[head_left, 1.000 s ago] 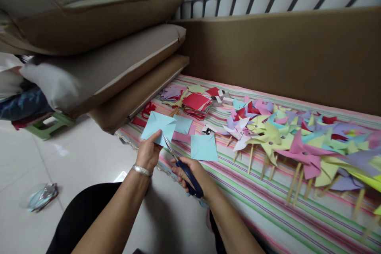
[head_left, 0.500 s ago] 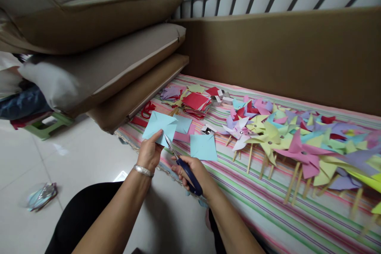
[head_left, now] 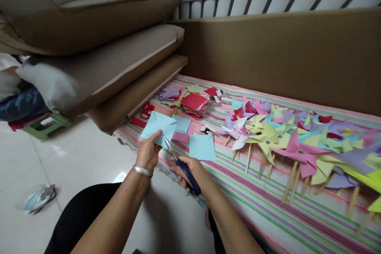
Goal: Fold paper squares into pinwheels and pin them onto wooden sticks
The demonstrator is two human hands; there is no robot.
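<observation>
My left hand [head_left: 149, 150] pinches a light blue paper square [head_left: 159, 126] by its lower edge, thumb on top. My right hand [head_left: 192, 172] is wrapped round the dark blue handles of a pair of scissors [head_left: 189, 176]. The metal blades point up and left and meet the lower right corner of the held square. Another light blue square [head_left: 203, 147] lies flat to the right, on the striped cloth. Behind the held square lie one more blue sheet [head_left: 182, 124] and a pink sheet [head_left: 182, 137].
Many paper pinwheels on sticks [head_left: 300, 151] cover the right side. A red paper stack [head_left: 195, 101], red-handled scissors [head_left: 147, 110] and small metal pieces [head_left: 207, 130] lie further back. Large cushions [head_left: 110, 63] are piled at left. A plastic bag [head_left: 40, 198] lies on the floor.
The whole view has shifted slightly. Both hands keep their holds, and the scissor blades sit a little closer together at the corner of the blue square.
</observation>
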